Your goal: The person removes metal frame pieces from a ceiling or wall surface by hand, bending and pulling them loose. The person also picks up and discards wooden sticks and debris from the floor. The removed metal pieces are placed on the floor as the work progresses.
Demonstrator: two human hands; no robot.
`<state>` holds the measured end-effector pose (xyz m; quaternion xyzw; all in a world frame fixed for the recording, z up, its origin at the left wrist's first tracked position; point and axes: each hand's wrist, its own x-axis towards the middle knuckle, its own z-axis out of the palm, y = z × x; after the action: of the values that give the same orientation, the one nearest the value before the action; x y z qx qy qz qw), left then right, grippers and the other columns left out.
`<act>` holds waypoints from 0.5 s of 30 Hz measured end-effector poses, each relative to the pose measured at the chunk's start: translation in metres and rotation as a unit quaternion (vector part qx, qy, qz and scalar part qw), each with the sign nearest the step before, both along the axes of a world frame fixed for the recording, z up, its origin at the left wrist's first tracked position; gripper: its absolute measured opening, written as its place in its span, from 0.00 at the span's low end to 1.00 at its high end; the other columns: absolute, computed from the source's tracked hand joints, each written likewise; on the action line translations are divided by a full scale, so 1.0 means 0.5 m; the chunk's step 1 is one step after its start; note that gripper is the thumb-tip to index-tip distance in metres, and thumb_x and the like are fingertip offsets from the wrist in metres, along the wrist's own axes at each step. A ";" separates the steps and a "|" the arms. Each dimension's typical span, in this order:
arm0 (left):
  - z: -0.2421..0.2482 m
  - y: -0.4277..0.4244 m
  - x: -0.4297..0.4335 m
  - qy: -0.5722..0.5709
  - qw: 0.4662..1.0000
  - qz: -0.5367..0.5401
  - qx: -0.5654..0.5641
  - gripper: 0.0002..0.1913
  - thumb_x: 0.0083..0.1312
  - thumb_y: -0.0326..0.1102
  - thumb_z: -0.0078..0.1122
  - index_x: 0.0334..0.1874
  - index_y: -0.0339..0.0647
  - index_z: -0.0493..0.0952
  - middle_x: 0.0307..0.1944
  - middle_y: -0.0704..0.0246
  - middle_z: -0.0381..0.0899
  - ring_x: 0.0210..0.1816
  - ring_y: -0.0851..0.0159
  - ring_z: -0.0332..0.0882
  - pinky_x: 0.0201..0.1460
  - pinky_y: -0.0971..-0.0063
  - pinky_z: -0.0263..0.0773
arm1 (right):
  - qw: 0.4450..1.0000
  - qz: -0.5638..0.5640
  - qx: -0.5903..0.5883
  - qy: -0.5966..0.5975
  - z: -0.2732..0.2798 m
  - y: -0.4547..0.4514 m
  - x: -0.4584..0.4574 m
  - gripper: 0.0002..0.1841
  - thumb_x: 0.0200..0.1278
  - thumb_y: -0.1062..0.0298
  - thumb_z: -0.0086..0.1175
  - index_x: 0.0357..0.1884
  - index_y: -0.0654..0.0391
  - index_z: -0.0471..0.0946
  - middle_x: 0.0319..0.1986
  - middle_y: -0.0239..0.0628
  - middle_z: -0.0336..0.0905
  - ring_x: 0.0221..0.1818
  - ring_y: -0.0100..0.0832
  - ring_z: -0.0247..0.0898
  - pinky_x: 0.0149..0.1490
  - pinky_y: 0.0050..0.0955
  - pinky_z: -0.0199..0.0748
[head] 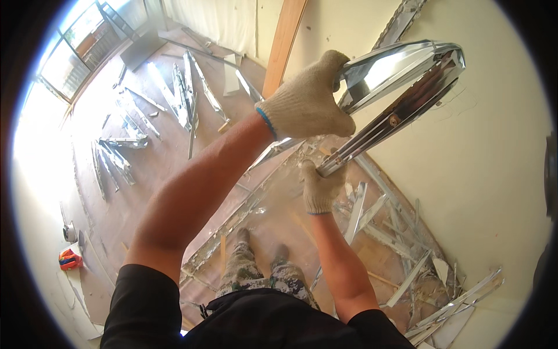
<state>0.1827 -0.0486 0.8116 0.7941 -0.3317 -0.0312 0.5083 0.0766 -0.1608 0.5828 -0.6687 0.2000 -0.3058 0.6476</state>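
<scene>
Both my hands wear knitted work gloves with blue-edged cuffs. My left hand [311,98] grips one arm of a long, bent strip of shiny metal trim [392,72]; its fingertips are hidden behind the metal. The strip folds back on itself at the upper right, and its other arm runs down to my right hand [323,185], which is closed around that end. A screw head shows on the inner side of the lower arm. Behind the strip, a rough-edged metal strip [399,26] stands against the pale wall. A wooden board [283,48] leans close to my left hand.
Bent metal strips [174,96] lie in rows across the floor at the left. Metal profiles and broken pieces [392,235] are heaped beside the wall at the right. A rubble-covered strip [231,218] crosses the floor near my feet. A red bag [70,259] lies at far left.
</scene>
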 end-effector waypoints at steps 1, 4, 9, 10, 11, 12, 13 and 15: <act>0.017 0.003 0.011 -0.030 0.999 0.011 -0.011 0.43 0.49 0.38 0.79 0.68 0.26 0.71 0.49 0.50 0.83 0.52 0.48 0.85 0.56 0.60 0.82 | 1.000 -0.007 -0.019 -0.002 0.034 0.002 0.006 0.34 0.54 0.69 0.79 0.62 0.64 0.75 0.47 0.41 0.83 0.46 0.34 0.82 0.53 0.38 0.84; 0.040 0.013 0.013 -0.061 0.997 0.010 -0.054 0.45 0.51 0.39 0.79 0.72 0.29 0.68 0.50 0.53 0.82 0.50 0.52 0.84 0.56 0.60 0.82 | 0.990 -0.041 -0.132 -0.015 0.124 -0.014 0.000 0.36 0.51 0.63 0.83 0.60 0.63 0.76 0.43 0.40 0.83 0.45 0.36 0.82 0.53 0.41 0.84; 0.068 0.025 -0.001 -0.033 0.997 0.015 -0.065 0.51 0.50 0.41 0.87 0.74 0.32 0.66 0.52 0.59 0.80 0.48 0.58 0.81 0.52 0.62 0.82 | 0.981 0.043 -0.190 -0.017 0.138 -0.092 -0.009 0.41 0.53 0.70 0.80 0.70 0.63 0.74 0.55 0.35 0.81 0.56 0.29 0.81 0.61 0.33 0.82; 0.069 0.024 -0.003 -0.056 0.996 0.007 -0.073 0.52 0.50 0.42 0.87 0.75 0.32 0.66 0.53 0.58 0.81 0.50 0.58 0.81 0.54 0.61 0.82 | 0.980 0.045 -0.193 -0.025 0.147 -0.095 -0.011 0.40 0.53 0.70 0.80 0.69 0.63 0.74 0.55 0.35 0.82 0.55 0.30 0.81 0.62 0.33 0.82; 0.073 0.025 -0.009 -0.078 0.994 0.000 -0.081 0.53 0.50 0.42 0.88 0.77 0.33 0.65 0.55 0.57 0.81 0.51 0.58 0.81 0.55 0.61 0.82 | 0.979 0.047 -0.196 -0.031 0.154 -0.097 -0.016 0.39 0.53 0.70 0.80 0.68 0.63 0.75 0.55 0.35 0.82 0.55 0.30 0.81 0.62 0.33 0.82; 0.074 0.022 -0.025 -0.059 0.995 -0.011 -0.082 0.59 0.50 0.44 0.91 0.82 0.34 0.62 0.63 0.52 0.81 0.59 0.54 0.82 0.66 0.60 0.80 | 0.976 0.035 -0.212 -0.036 0.148 -0.114 -0.028 0.38 0.53 0.70 0.80 0.67 0.63 0.75 0.54 0.35 0.82 0.55 0.30 0.81 0.62 0.33 0.82; 0.069 0.030 -0.032 -0.080 0.991 -0.015 -0.110 0.60 0.50 0.45 0.91 0.83 0.35 0.61 0.66 0.51 0.79 0.63 0.51 0.81 0.70 0.59 0.78 | 0.974 0.027 -0.222 -0.040 0.144 -0.124 -0.038 0.38 0.53 0.69 0.80 0.66 0.62 0.75 0.53 0.35 0.82 0.55 0.30 0.81 0.62 0.33 0.82; 0.039 0.075 -0.034 -0.118 0.980 -0.019 -0.157 0.64 0.50 0.47 0.93 0.86 0.35 0.59 0.73 0.47 0.77 0.71 0.47 0.79 0.77 0.57 0.75 | 0.970 0.024 -0.239 -0.045 0.146 -0.153 -0.047 0.36 0.53 0.65 0.82 0.63 0.62 0.75 0.47 0.33 0.81 0.50 0.29 0.81 0.55 0.32 0.82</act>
<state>0.1657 -0.0109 0.8311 0.6957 -0.4054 0.1057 0.5835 0.0529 -0.2372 0.6559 -0.7942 0.0758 -0.3591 0.4843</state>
